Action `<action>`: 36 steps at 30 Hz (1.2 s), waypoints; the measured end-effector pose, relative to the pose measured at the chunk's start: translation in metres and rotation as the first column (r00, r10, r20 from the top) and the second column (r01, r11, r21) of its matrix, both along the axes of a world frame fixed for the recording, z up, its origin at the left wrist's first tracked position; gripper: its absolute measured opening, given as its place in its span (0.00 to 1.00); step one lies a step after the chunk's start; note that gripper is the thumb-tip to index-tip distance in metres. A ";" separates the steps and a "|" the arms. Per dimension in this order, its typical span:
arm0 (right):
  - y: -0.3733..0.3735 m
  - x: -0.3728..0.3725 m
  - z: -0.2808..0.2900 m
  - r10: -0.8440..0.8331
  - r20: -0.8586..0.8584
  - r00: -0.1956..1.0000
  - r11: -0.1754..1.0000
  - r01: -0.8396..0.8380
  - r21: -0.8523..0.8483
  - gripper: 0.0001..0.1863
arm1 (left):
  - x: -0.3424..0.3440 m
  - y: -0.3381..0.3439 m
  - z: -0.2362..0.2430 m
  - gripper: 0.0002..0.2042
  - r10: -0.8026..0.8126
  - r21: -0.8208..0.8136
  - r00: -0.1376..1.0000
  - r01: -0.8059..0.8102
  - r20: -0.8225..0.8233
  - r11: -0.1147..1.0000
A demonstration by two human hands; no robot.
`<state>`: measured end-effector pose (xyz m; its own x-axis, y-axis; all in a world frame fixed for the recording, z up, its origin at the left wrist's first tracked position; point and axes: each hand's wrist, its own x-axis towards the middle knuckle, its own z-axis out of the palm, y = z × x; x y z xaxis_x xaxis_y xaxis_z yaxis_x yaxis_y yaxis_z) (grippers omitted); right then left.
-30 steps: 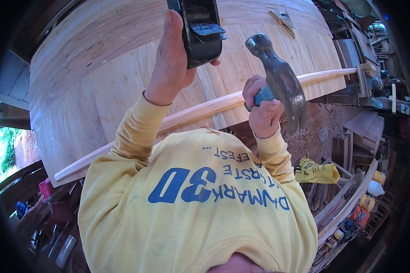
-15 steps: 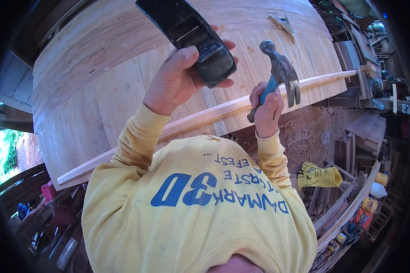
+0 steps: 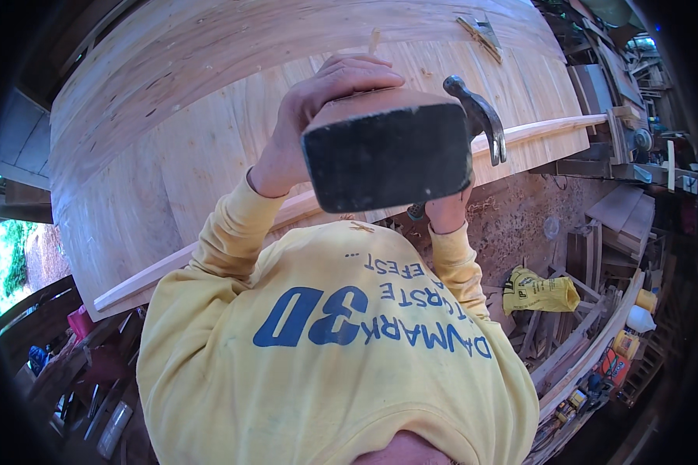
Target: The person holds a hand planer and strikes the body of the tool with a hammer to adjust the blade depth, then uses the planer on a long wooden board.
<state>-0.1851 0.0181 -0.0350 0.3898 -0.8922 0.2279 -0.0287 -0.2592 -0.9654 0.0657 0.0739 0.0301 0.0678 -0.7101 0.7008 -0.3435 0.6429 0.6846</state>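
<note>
Raised close to the camera, a hand plane (image 3: 388, 159) turns its broad dark end toward me. My left hand (image 3: 306, 108) is closed around its far side, with the fingers over the top. Behind the plane, my right hand (image 3: 450, 209) grips a claw hammer (image 3: 482, 116); the plane hides most of that hand and the handle. The hammer's dark metal head and claw show just right of the plane. Below both tools, a long pale wood strip (image 3: 155, 270) lies along the near edge of a large wooden panel (image 3: 202, 147).
A small square-like tool (image 3: 481, 37) lies on the panel's far right part. Wood shavings are scattered on the ground at right, near a yellow sack (image 3: 539, 292) and offcuts. Bottles and boxes (image 3: 620, 353) line a shelf at lower right. More clutter stands at lower left.
My left hand has turned the plane so its end faces the camera and brought it right, in front of my right hand. The hammer has shifted only slightly.
</note>
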 end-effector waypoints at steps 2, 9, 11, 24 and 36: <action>0.000 -0.001 -0.003 0.029 0.049 0.998 0.996 -0.033 0.078 0.35 | 0.003 -0.002 -0.002 0.23 -0.059 -0.019 0.998 0.059 -0.033 0.998; 0.008 -0.003 -0.011 0.049 0.095 0.994 0.985 -0.064 0.161 0.35 | 0.007 -0.005 -0.005 0.27 -0.130 -0.089 0.991 0.131 0.018 0.987; 0.009 -0.003 -0.011 0.054 0.097 0.994 0.984 -0.070 0.162 0.34 | 0.007 -0.003 -0.004 0.27 -0.126 -0.079 0.992 0.128 0.029 0.989; 0.012 0.000 -0.013 0.109 0.115 0.987 0.976 -0.128 0.175 0.33 | 0.007 0.003 -0.001 0.29 -0.071 -0.034 0.995 0.074 0.069 0.997; 0.013 0.005 -0.014 0.160 0.071 0.985 0.973 -0.169 0.154 0.32 | 0.054 -0.044 -0.056 0.36 -0.387 -0.212 0.762 0.324 -0.519 0.922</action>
